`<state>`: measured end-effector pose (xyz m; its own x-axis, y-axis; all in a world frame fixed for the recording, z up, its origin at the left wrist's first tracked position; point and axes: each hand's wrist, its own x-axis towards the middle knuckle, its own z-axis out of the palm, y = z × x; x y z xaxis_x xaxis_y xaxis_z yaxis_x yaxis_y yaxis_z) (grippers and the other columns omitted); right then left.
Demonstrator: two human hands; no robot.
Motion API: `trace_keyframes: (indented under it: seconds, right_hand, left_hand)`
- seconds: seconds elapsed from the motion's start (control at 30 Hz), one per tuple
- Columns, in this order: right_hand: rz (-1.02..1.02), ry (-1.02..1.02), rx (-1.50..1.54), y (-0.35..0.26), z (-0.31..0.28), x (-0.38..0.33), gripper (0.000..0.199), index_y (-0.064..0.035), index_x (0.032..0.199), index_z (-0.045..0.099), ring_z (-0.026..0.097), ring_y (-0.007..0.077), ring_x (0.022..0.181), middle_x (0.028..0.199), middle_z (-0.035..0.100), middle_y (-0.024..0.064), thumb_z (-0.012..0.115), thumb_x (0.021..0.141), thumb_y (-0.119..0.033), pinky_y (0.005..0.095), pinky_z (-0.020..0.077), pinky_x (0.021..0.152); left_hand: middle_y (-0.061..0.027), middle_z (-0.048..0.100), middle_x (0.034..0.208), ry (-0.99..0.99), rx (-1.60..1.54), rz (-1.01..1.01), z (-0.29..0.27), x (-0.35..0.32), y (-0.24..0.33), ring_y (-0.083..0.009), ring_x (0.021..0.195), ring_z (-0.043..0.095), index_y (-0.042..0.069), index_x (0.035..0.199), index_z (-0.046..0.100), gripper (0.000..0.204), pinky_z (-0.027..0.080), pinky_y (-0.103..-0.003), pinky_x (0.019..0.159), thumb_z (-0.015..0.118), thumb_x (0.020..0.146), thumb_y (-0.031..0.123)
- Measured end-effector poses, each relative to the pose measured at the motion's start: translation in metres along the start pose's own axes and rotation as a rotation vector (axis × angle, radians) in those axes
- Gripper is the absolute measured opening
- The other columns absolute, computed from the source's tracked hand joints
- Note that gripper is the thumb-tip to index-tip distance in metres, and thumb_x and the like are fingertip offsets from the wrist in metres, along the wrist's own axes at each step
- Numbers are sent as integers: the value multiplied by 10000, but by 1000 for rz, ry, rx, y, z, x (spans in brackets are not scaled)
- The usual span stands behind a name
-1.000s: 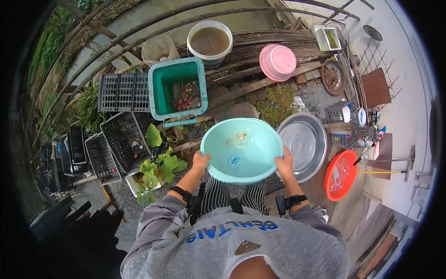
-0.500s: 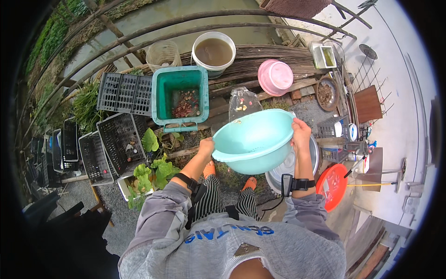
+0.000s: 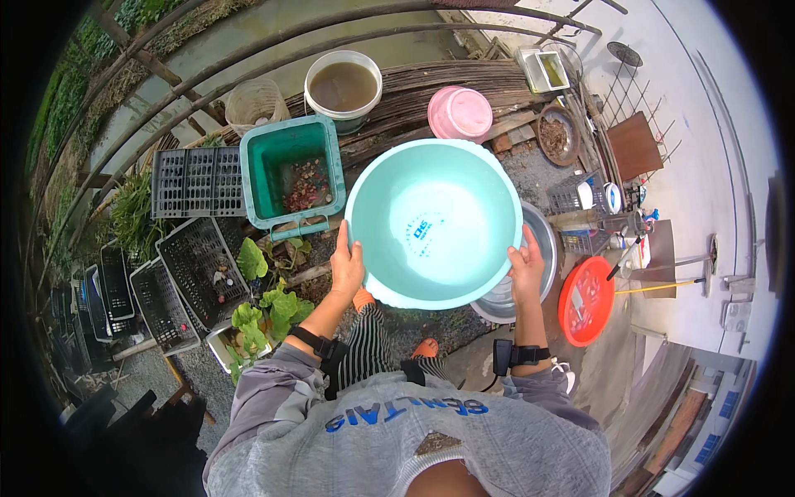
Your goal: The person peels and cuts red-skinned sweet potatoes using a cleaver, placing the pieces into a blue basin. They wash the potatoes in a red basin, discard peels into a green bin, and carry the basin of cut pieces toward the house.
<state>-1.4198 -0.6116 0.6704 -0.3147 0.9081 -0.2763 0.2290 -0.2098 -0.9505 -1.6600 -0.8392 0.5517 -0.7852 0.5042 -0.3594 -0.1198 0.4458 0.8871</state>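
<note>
A light turquoise plastic basin (image 3: 431, 273) hangs in front of me, held up by both hands, its wide mouth facing me. Nothing lies inside it, and blue print marks its bottom. My left hand (image 3: 346, 267) grips the rim on the left side, my right hand (image 3: 527, 263) the rim on the right. Left of the basin stands a square green bin (image 3: 257, 178) with reddish scraps in its bottom. Partly hidden behind the basin's right side is a large metal basin (image 3: 542, 240).
At the far side stand a white bucket (image 3: 344, 87) of brown water and a pink basin (image 3: 460, 114). Black crates (image 3: 203, 273) lie left, near leafy plants (image 3: 281, 308). A red basin (image 3: 590, 300) holding pale things sits right. A pole fence (image 3: 356, 41) borders the water.
The basin has tipped back from its forward tilt, so its inside now faces me. Water with scraps was pouring off its far edge before; that stream is gone.
</note>
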Motion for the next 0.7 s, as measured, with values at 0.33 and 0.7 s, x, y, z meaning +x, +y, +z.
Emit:
trace_keyframes:
  seconds: [0.33,0.7]
  right_hand:
    - [667,320,72,107,-80,-48,721,65,1422,301,544,181,517,886,603,156,666,809,-39,334,471,406]
    - [864,326,96,220,-330,-215,346,86,1025,594,667,332,743,927,650,201,716,789,-135,467,547,621]
  left_hand:
    - [-147,628,861,-534,189,-956,56,-32,-83,-182,547,540,3,910,615,140,410,-348,455,494,928,71]
    - [-220,595,1164,-779,270,-261,201,-203,-50,-243,703,649,16,1483,279,573,563,-380,562,475,947,70]
